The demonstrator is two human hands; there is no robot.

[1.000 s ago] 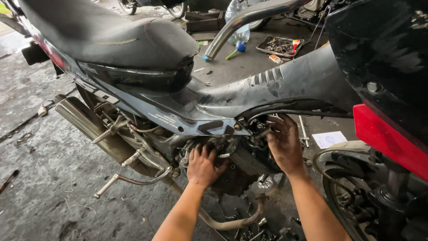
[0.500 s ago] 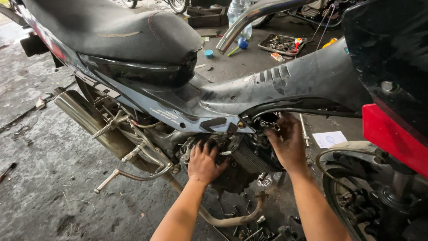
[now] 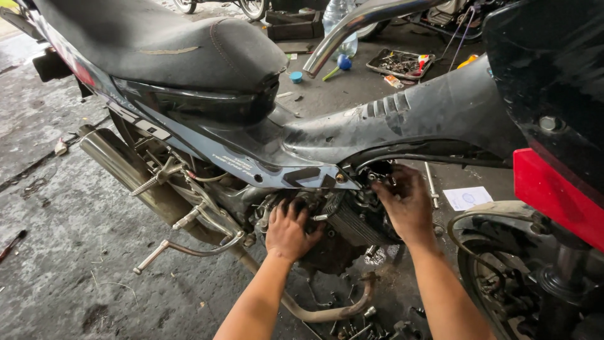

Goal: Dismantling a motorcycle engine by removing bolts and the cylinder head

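Observation:
A dusty dark motorbike [image 3: 402, 126] with a black seat [image 3: 157, 44] stands across the view, its engine [image 3: 343, 217] bare under the frame. My left hand [image 3: 288, 230] lies flat on the left side of the engine, fingers spread upward. Reaching up under the frame, my right hand [image 3: 406, 203] has its fingertips curled in at the top of the cylinder. I cannot see any tool in either hand. What the right fingertips touch is hidden.
The exhaust pipe [image 3: 123, 165] and kick lever [image 3: 189, 247] stick out at the left. The front wheel [image 3: 503, 271] and a red panel [image 3: 557, 192] stand at the right. Loose bolts [image 3: 365, 324] lie on the concrete below. A parts tray [image 3: 402, 63] sits behind the bike.
The view has shifted slightly, with the bike sitting lower in frame. Both hands stay on the engine in almost the same places.

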